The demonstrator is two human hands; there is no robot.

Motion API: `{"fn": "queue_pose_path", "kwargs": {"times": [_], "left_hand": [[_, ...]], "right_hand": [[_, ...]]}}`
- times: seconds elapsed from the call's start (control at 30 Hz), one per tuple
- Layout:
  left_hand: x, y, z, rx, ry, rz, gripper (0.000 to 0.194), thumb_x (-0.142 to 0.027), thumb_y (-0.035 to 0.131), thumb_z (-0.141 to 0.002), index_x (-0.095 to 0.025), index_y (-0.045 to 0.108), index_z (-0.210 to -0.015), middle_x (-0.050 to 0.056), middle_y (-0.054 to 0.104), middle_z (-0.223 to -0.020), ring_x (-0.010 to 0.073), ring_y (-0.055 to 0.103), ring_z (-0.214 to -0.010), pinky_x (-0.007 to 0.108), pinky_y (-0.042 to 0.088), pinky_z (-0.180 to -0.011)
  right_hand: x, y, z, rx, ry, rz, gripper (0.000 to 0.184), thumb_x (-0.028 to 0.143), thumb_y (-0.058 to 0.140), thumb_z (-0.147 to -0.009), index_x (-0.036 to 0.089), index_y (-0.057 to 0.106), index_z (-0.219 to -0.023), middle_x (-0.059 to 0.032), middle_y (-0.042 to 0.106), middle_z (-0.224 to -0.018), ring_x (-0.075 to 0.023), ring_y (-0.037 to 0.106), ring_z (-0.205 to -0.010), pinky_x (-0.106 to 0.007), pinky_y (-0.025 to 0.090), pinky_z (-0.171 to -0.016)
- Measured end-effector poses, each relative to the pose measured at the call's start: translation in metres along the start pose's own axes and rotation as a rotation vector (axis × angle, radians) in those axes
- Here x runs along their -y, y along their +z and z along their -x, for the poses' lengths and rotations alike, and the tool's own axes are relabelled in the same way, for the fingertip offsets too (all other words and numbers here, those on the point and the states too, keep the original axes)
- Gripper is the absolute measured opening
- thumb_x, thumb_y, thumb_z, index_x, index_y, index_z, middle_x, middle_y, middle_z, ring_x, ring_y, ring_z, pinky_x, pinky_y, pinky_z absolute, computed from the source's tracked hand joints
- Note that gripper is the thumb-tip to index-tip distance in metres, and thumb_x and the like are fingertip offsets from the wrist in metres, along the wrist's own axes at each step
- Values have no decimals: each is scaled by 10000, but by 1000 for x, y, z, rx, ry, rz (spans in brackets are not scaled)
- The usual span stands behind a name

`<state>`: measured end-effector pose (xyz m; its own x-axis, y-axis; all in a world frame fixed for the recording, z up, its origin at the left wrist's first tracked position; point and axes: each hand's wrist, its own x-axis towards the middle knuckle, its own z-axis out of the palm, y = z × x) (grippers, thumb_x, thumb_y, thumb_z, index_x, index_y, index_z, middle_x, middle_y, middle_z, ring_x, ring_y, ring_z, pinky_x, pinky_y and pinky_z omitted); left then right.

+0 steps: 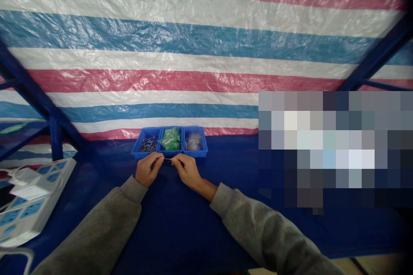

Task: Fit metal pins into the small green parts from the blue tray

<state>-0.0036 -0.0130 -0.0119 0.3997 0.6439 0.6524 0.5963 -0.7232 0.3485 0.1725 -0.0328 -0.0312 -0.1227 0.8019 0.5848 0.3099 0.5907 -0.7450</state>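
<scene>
My left hand (150, 168) and my right hand (187, 170) meet just in front of the blue bins, each closed in a pinch. Between their fingertips runs a thin, silvery metal pin (167, 160), held at both ends; its exact kind is too small to make out. Directly behind are three joined blue bins. Loose small metal pins (149, 143) fill the left bin (137, 153). Green plastic packets (171, 139) lie in the middle bin (171, 153), and clear plastic bags (194, 142) in the right bin (195, 154).
A white power strip (41, 210) with blue sockets and a plugged-in white adapter (30, 184) lies at the left on the dark blue table (180, 232). Striped plastic sheeting (180, 81) hangs behind, between blue frame posts (55, 137). Pixelation hides the right side.
</scene>
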Motion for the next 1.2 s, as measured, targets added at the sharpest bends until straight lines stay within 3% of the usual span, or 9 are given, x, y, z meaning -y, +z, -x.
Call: {"fn": "queue_pose_path", "kwargs": {"times": [0.23,0.8,1.2], "left_hand": [[-4,-2,1,-7,13,48,199,-229,423,-894,-162,568,-774,-14,548,-596,94,514,-540,209,414,-597],[-3,1,1,-113,-80,-83,216,-253,456,-885,-168,588,-737,-23,595,-583,77,546,-520,181,410,-557],[-4,-2,1,-68,-50,-76,239,-276,444,-902,-164,610,-772,-8,651,-649,75,590,-550,172,453,-607]], "right_hand": [[-1,1,-1,-22,38,3,290,347,424,-912,166,613,-789,-13,595,-715,-123,529,-652,-221,396,-632],[1,2,1,23,70,-50,155,322,508,-870,188,587,-876,30,518,-636,-97,457,-533,-206,362,-531],[-1,2,0,-10,56,5,216,310,435,-908,176,597,-861,-9,599,-737,-127,541,-660,-223,407,-648]]}}
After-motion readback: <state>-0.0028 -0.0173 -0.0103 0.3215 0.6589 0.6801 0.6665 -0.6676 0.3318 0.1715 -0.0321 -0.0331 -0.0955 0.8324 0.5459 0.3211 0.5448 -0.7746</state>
